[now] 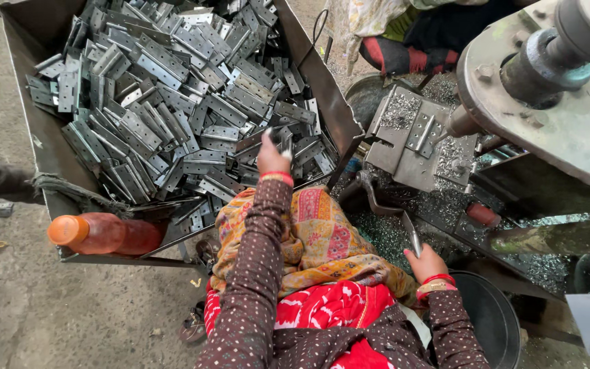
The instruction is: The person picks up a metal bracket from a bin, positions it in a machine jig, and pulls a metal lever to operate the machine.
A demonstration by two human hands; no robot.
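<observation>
A person's left hand [272,156] is reaching into a large metal bin [35,123] heaped with flat grey hinges [172,89], its fingers closing on one hinge [283,141] at the near edge of the pile. The right hand [426,263] is gripping a metal lever [404,229] beside a press machine [554,96], probably keeping it ready to work. Another hinge [420,131] is lying on the machine's plate [404,147] among metal shavings. An orange-capped bottle [104,234] is resting against the bin's lower rim.

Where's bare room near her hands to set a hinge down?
Bare concrete floor below the orange bottle. Crowded: the bin heaped with hinges at the left hand; shavings around the lever by the right hand.
</observation>
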